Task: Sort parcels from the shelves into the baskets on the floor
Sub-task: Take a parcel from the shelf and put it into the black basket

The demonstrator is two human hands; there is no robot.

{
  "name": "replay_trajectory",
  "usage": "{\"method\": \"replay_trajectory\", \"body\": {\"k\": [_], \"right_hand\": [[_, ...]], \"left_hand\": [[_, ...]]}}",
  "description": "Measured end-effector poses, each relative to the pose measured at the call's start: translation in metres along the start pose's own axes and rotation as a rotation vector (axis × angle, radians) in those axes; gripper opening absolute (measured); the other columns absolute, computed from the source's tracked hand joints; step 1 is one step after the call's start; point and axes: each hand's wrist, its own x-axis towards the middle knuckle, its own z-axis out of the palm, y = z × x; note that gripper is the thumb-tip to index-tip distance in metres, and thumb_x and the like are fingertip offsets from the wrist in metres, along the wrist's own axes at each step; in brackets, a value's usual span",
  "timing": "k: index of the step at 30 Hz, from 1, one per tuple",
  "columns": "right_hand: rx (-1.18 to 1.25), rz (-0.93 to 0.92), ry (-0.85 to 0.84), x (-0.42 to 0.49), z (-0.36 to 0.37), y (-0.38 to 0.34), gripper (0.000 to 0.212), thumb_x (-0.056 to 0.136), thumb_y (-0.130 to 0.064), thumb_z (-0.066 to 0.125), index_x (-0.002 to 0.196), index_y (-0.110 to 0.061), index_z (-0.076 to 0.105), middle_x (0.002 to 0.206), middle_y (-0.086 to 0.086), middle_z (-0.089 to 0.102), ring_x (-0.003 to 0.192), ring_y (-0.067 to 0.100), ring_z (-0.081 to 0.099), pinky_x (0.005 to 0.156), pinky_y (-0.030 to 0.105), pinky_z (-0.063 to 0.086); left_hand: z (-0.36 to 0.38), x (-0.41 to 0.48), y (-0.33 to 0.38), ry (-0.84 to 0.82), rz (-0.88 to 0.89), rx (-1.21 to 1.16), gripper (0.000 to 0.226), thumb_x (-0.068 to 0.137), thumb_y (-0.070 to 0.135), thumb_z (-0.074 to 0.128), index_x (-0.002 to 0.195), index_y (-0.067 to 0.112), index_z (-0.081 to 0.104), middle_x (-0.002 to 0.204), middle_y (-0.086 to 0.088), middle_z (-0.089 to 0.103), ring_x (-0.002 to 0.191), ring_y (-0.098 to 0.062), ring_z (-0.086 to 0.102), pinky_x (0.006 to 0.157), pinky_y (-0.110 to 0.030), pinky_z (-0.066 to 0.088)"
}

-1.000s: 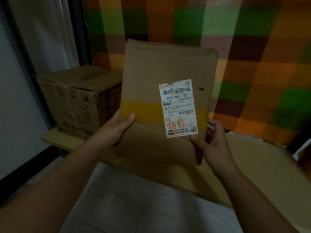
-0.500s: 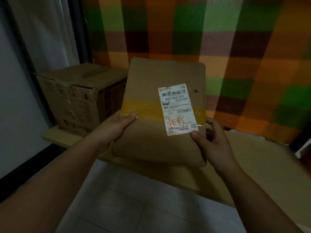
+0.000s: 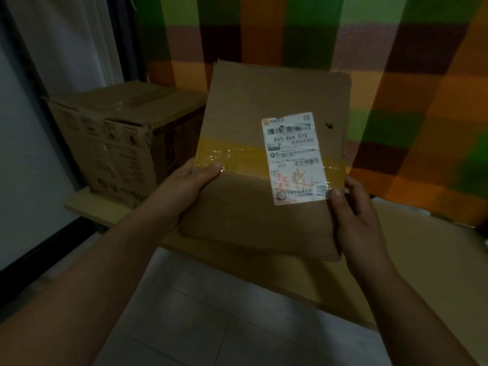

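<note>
The checked curtain [image 3: 396, 101] fills the wall behind, and 1 big carton [image 3: 118, 143] sits at the left end of the low shelf [image 3: 422, 260]. You've got the flat parcel [image 3: 264, 207] up in front of you over the shelf's front edge, long axis running away from you, label [image 3: 294, 158] facing up (no baskets in view, so you'll need to turn). Your left hand [image 3: 184, 188] grips its left edge, thumb on the yellow tape [image 3: 237, 157]; your right hand [image 3: 361, 223] clamps the right edge, thumb at the label's corner.
</note>
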Motion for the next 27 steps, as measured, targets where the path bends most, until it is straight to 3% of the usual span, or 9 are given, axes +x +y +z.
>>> {"method": "replay_trajectory", "body": {"k": [3, 6, 10, 12, 15, 17, 19, 23, 27], "right_hand": [[0.021, 0.093, -0.015, -0.002, 0.003, 0.001, 0.025, 0.094, -0.028, 0.049, 0.103, -0.051, 0.053, 0.101, -0.015, 0.067, 0.094, 0.002, 0.064, 0.077, 0.029, 0.051], [0.019, 0.207, -0.086, -0.002, 0.008, -0.01, 0.026, 0.094, -0.028, 0.05, 0.103, -0.052, 0.053, 0.101, -0.006, 0.07, 0.092, 0.013, 0.068, 0.074, 0.036, 0.055], [-0.009, 0.363, -0.172, 0.004, 0.013, -0.057, 0.026, 0.096, -0.023, 0.048, 0.117, -0.038, 0.053, 0.076, -0.003, 0.071, 0.055, 0.02, 0.062, 0.049, 0.03, 0.049], [0.02, 0.439, -0.197, 0.006, 0.014, -0.082, 0.027, 0.096, -0.018, 0.047, 0.12, -0.03, 0.053, 0.082, -0.006, 0.072, 0.068, 0.013, 0.068, 0.063, 0.027, 0.056], [-0.003, 0.532, -0.233, 0.004, 0.012, -0.128, 0.025, 0.096, -0.016, 0.047, 0.117, -0.027, 0.054, 0.106, -0.002, 0.068, 0.099, 0.018, 0.064, 0.087, 0.04, 0.053], [-0.026, 0.574, -0.26, -0.001, 0.012, -0.157, 0.021, 0.096, -0.017, 0.048, 0.106, -0.035, 0.053, 0.1, -0.011, 0.064, 0.095, 0.012, 0.061, 0.081, 0.031, 0.051], [-0.041, 0.632, -0.322, -0.009, 0.012, -0.192, 0.018, 0.096, -0.019, 0.048, 0.104, -0.035, 0.052, 0.095, -0.018, 0.06, 0.092, 0.009, 0.058, 0.076, 0.025, 0.047], [-0.105, 0.658, -0.458, -0.035, 0.015, -0.24, 0.019, 0.094, -0.024, 0.052, 0.11, -0.035, 0.05, 0.1, -0.012, 0.06, 0.099, 0.016, 0.056, 0.082, 0.037, 0.044], [-0.113, 0.601, -0.671, -0.056, 0.03, -0.283, 0.016, 0.093, -0.024, 0.052, 0.099, -0.038, 0.058, 0.105, -0.003, 0.066, 0.096, 0.018, 0.063, 0.082, 0.043, 0.052]], "left_hand": [[0.0, -0.001, 0.0, 0.037, -0.058, -0.029, 0.025, 0.09, 0.036, 0.055, 0.115, 0.031, 0.056, 0.095, 0.003, 0.068, 0.075, -0.014, 0.068, 0.064, -0.029, 0.056], [-0.007, -0.004, 0.01, 0.07, -0.196, -0.053, 0.057, 0.088, 0.037, 0.06, 0.14, 0.027, 0.039, 0.105, -0.001, 0.067, 0.083, -0.022, 0.069, 0.072, -0.037, 0.057], [-0.021, -0.022, 0.054, 0.091, -0.356, -0.084, 0.042, 0.088, 0.034, 0.059, 0.129, 0.026, 0.052, 0.112, -0.008, 0.068, 0.098, -0.03, 0.067, 0.089, -0.047, 0.053], [-0.025, -0.034, 0.075, 0.127, -0.386, -0.094, 0.03, 0.089, 0.032, 0.059, 0.119, 0.029, 0.056, 0.107, -0.003, 0.069, 0.094, -0.023, 0.067, 0.084, -0.039, 0.055], [-0.031, -0.068, 0.112, 0.17, -0.463, -0.104, 0.016, 0.085, 0.04, 0.062, 0.1, 0.04, 0.056, 0.101, 0.005, 0.069, 0.089, -0.016, 0.068, 0.078, -0.03, 0.055], [-0.036, -0.093, 0.132, 0.193, -0.525, -0.117, 0.017, 0.084, 0.041, 0.062, 0.099, 0.04, 0.056, 0.104, 0.002, 0.068, 0.093, -0.021, 0.067, 0.086, -0.038, 0.053], [-0.043, -0.13, 0.159, 0.243, -0.558, -0.147, 0.018, 0.087, 0.039, 0.06, 0.104, 0.037, 0.055, 0.101, 0.003, 0.068, 0.09, -0.02, 0.068, 0.083, -0.038, 0.055], [-0.054, -0.2, 0.194, 0.388, -0.57, -0.139, 0.047, 0.084, 0.043, 0.062, 0.128, 0.033, 0.049, 0.112, 0.002, 0.066, 0.096, -0.021, 0.066, 0.091, -0.04, 0.052], [-0.069, -0.269, 0.219, 0.555, -0.584, -0.207, 0.039, 0.088, 0.04, 0.058, 0.124, 0.035, 0.047, 0.106, 0.001, 0.065, 0.094, -0.021, 0.065, 0.092, -0.041, 0.05]]}}
